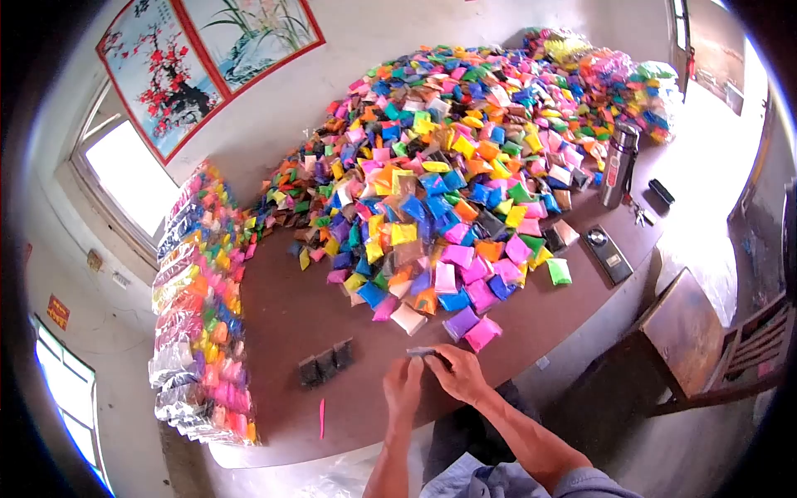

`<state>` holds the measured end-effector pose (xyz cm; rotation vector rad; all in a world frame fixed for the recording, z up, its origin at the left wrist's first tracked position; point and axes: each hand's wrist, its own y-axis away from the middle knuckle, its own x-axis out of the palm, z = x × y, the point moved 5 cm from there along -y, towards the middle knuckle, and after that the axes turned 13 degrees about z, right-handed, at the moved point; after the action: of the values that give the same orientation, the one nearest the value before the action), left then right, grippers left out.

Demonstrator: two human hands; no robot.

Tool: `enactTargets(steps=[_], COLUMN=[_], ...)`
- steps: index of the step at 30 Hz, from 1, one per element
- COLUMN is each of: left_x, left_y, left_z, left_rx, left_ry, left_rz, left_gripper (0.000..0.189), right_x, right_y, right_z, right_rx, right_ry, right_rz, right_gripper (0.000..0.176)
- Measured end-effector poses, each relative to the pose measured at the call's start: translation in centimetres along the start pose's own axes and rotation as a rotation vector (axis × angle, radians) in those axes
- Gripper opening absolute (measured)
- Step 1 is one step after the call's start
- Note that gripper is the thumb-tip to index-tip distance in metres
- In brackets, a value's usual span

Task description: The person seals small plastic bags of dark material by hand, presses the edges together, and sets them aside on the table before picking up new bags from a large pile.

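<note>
My left hand [403,385] and my right hand [458,373] meet at the near edge of the brown table [274,307]. Together they pinch a small grey packet [425,352] between the fingertips. Just beyond them lies a huge heap of small coloured packets [440,158], with purple and pink ones [473,328] closest to my fingers. Three dark packets [325,363] lie in a row to the left of my left hand.
A thin pink stick [322,417] lies near the table's front edge. Filled clear bags of packets [199,307] are stacked along the left side. A steel flask [619,164], a small scale [608,253], keys and a black case sit at the right. A wooden chair [706,340] stands right.
</note>
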<state>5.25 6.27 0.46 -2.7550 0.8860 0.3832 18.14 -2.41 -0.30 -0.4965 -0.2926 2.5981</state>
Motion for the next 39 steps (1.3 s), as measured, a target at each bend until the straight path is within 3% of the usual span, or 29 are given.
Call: enactTargets(steps=[8,15,17,25,29,34,39], left_x=[-0.4,-0.4,-0.8,-1.1,-0.9,-0.5,-0.9], left_y=[-0.4,-1.3,-1.1,-0.5,-0.6,-0.6,-0.3], left_z=[-0.1,1.9,1.8,0.8,0.7,1.3,-0.3], left_rx=[-0.012,0.033,-0.094,-0.051,-0.013,-0.061,-0.024], left_ry=[-0.116,0.111,0.031,-0.012,0.0,0.046,0.014], left_rz=[0.021,0.08,0.136,0.095,0.048,0.191,0.095], left_gripper=[0.025,0.025,0.03,0.026,0.024,0.03,0.028], right_x=[0.2,0.4,0.6,0.7,0.3,0.8,0.8], right_y=[-0.3,-0.2,-0.2,-0.1,0.0,0.3,0.1], right_z=[0.7,-0.4,-0.2,1.3,1.1,-0.4,0.6], right_rx=[0.068,0.111,0.112,0.108,0.082,0.073,0.101], right_ry=[0.059,0.1,0.127,0.108,0.116,0.112,0.092], right_rz=[0.05,0.005,0.022,0.072,-0.015,0.052,0.079], right_gripper=[0.03,0.022,0.02,0.023,0.022,0.018,0.021])
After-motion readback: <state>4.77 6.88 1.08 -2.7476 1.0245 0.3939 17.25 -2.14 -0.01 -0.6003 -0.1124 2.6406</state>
